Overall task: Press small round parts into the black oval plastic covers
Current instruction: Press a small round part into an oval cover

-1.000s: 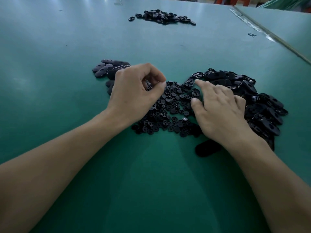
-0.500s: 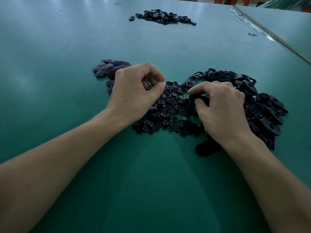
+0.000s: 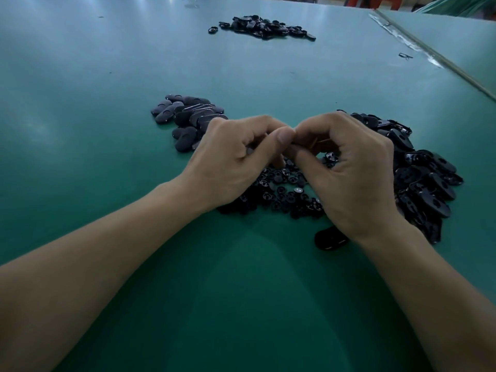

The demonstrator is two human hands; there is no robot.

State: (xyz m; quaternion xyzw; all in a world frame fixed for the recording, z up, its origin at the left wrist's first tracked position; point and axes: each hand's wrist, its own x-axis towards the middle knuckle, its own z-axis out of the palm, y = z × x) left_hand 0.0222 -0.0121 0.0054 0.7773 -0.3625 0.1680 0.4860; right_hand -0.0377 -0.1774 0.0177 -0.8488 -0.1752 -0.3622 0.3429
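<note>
My left hand [image 3: 230,162] and my right hand [image 3: 351,173] meet fingertip to fingertip just above a heap of small round parts [image 3: 281,189] on the green table [image 3: 107,183]. The right hand's fingers are closed on a black oval cover [image 3: 315,143], of which only a dark sliver shows. The left thumb and fingers are pinched tight against that cover, and whatever they hold is hidden. A heap of black oval covers [image 3: 429,183] lies right of my right hand.
A second group of oval covers [image 3: 188,114] lies behind my left hand. One lone cover [image 3: 328,238] sits by my right wrist. A far pile of black parts [image 3: 263,26] is at the table's back. A seam strip [image 3: 429,52] runs along the right.
My right hand closed on an oval cover from the pile, lifted it and moved left. My left hand, still pinched, shifted right and now touches the right hand's fingers.
</note>
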